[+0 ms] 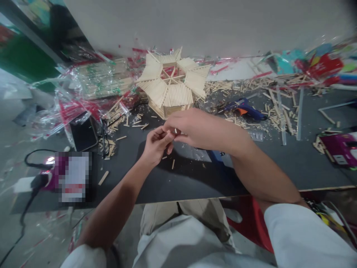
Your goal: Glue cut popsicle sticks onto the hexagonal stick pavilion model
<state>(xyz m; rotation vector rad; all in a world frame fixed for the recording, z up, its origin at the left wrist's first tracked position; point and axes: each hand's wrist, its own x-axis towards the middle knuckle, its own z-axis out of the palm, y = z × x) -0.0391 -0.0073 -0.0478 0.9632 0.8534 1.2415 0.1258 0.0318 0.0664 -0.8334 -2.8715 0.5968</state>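
My left hand (156, 144) and my right hand (192, 127) meet above the dark tabletop, fingertips pinched together. A small pale piece (175, 131) shows between the fingers; its kind is too small to tell, and most of it is hidden. Just beyond my hands stands a star-shaped model built of wooden sticks (177, 95), with slatted points around an open middle. My right hand partly overlaps its near lower edge. Small cut stick pieces (173, 164) lie on the table below my fingers. Under my right forearm is a blue object (219, 160), partly hidden.
A blue glue gun (247, 109) lies right of the model, among stick scraps and clear glue sticks (300, 113). Plastic-wrapped stick bundles (103, 80) are at back left. A dark phone (83, 132), cables and a purple power strip (51, 173) occupy the left; another purple strip (338, 149) sits far right.
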